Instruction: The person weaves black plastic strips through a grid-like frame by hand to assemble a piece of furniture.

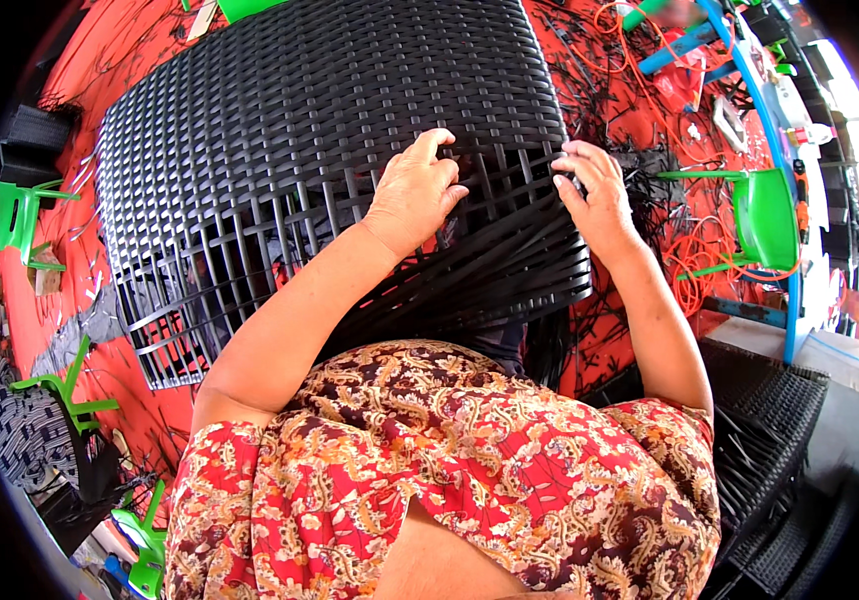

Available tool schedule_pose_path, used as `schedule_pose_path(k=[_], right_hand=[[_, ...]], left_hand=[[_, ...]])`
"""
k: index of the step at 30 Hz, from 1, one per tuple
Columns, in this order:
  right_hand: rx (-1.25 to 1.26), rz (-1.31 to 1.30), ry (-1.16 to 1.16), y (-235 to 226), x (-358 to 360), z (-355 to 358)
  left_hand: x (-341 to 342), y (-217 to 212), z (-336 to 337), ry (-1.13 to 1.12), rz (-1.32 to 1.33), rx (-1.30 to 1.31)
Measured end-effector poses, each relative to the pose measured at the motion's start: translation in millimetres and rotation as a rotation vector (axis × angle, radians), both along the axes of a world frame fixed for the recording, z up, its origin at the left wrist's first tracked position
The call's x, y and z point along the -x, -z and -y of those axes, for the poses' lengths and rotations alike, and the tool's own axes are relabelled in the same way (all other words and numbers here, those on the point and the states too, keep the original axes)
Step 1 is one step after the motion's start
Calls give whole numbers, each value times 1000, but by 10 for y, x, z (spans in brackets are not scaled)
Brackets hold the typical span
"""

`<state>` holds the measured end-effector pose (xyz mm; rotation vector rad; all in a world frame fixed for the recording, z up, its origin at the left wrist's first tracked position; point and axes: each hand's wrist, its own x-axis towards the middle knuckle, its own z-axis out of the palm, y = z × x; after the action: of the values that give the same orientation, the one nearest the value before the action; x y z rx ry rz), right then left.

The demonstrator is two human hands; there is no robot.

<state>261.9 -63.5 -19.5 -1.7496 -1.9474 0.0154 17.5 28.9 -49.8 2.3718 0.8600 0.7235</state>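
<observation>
A large black wicker piece (pixel 339 90) lies in front of me, closely woven over its far part, with bare lengthwise strips showing in the near part. At the border of the weave, my left hand (pixel 412 192) rests with fingers curled and the thumb apart; no strip shows between them. At the right edge, my right hand (pixel 599 200) pinches a black plastic strip, mostly hidden by the fingers. A thick bundle of loose black strips (pixel 479 255) runs across the unwoven part, below both hands, toward the right edge.
Green plastic chairs stand at the left (pixel 14 218) and right (pixel 764 220). Orange cord (pixel 694 275) and black strip scraps litter the red floor (pixel 124 395). A blue frame (pixel 764 110) curves along the right. Another black woven piece (pixel 764 420) sits at the lower right.
</observation>
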Motion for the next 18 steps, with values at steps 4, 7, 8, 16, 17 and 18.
schedule_pose_path(k=[4, 7, 8, 16, 17, 18], right_hand=[[-13, -21, 16, 118, 83, 114], [-4, -8, 56, 182, 74, 178], [-30, 23, 74, 179, 62, 216], [-78, -5, -26, -105, 344, 14], [-61, -26, -48, -137, 406, -20], [-42, -47, -71, -149, 473, -30]], left_hand=[[263, -129, -14, -5, 208, 45], [937, -356, -168, -234, 158, -207], [1249, -402, -238, -324, 71, -283], [4753, 492, -30, -1053, -512, -6], [4742, 485, -73, -948, -311, 258], [4676, 558, -52, -1049, 18, 620]])
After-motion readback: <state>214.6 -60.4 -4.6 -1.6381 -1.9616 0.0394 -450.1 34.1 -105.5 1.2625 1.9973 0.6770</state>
